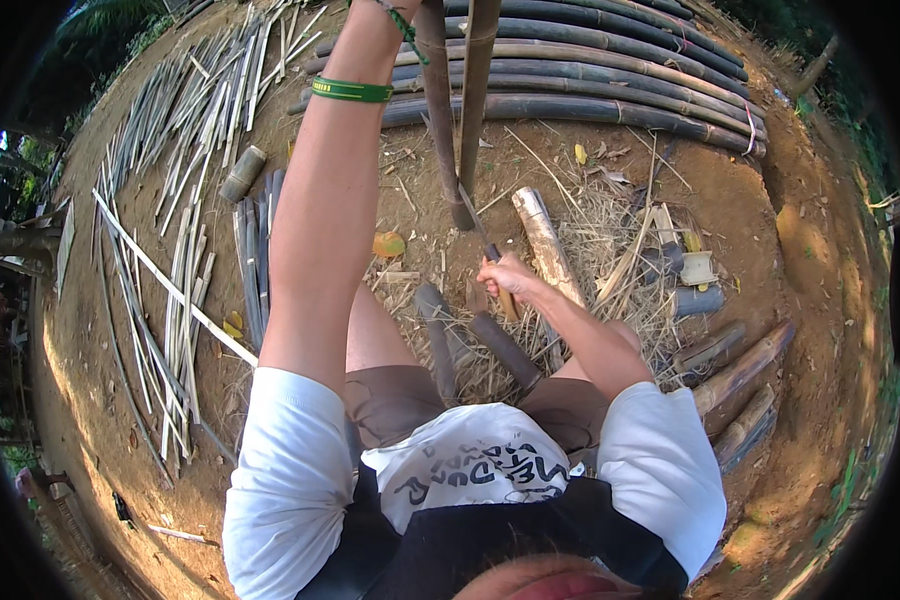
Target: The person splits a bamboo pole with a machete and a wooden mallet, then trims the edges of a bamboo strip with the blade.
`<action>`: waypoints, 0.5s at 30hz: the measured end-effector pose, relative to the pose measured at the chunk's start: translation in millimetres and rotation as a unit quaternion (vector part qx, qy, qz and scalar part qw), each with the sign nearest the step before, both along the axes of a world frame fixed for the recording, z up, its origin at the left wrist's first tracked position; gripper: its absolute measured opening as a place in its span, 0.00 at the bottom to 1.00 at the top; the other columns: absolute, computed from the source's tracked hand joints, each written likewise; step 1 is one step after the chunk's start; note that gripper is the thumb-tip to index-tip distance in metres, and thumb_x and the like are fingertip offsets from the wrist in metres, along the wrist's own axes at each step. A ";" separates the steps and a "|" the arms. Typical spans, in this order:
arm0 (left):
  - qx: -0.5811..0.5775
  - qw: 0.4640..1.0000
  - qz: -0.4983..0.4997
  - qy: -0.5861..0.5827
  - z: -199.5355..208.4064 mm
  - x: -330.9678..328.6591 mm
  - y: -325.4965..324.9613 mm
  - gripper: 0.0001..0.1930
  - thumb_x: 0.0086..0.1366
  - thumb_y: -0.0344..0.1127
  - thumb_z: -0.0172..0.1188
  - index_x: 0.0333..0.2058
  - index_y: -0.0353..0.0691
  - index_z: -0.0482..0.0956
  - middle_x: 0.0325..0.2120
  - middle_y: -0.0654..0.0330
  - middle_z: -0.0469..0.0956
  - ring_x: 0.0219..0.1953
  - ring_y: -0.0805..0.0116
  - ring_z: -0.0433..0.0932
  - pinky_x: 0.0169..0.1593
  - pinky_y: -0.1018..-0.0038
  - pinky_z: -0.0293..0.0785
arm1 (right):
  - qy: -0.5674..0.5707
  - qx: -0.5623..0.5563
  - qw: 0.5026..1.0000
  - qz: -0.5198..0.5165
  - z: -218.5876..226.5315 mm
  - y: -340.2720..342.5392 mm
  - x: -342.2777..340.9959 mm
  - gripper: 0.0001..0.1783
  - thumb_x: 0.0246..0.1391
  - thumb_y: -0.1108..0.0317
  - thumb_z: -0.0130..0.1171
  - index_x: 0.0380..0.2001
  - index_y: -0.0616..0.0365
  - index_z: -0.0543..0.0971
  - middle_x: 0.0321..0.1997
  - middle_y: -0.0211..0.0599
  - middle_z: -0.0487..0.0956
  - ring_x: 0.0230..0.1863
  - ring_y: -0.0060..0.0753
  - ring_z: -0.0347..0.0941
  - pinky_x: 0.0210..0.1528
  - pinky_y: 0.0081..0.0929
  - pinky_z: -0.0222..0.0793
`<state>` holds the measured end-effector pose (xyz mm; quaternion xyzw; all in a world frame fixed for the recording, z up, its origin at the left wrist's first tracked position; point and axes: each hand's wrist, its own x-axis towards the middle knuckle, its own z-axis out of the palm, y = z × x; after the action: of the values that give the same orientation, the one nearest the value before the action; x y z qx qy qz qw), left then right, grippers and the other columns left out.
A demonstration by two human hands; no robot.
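Observation:
My right hand (510,274) is closed around the wooden handle of a machete-like knife (492,254). Its thin blade points up and away, beside the lower ends of two dark bamboo pieces. The left bamboo piece (440,120) and the right bamboo piece (476,105) stand side by side, a narrow gap between them, and run out past the top edge. My left arm (322,220), with a green wristband (352,91), reaches up toward them; that hand lies beyond the frame. Just past my right hand rests a pale, peeled bamboo log (548,240).
Long bamboo poles (570,80) lie in rows at the far side. Split bamboo strips (175,310) spread over the ground at left. Short bamboo sections (435,330) lie between my legs, near shavings (610,260). Cut logs (745,370) are at right.

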<state>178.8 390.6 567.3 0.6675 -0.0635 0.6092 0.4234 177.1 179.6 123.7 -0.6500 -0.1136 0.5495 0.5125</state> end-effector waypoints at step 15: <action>-0.092 0.986 0.137 0.013 -16.2 -14.4 101.3 0.31 0.69 0.66 0.58 0.27 0.40 0.77 0.19 0.69 0.71 0.23 0.77 0.66 0.28 0.71 0.64 | 0.255 0.067 0.965 -0.010 -46.5 -39.7 -17.5 0.13 0.60 0.69 0.63 0.27 0.47 0.68 0.15 0.18 0.62 0.15 0.18 0.60 0.23 0.26 0.64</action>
<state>164.3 491.9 551.0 0.6358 0.0904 0.6559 0.3967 159.6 139.9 77.3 -0.4535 -0.0092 0.6828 0.5728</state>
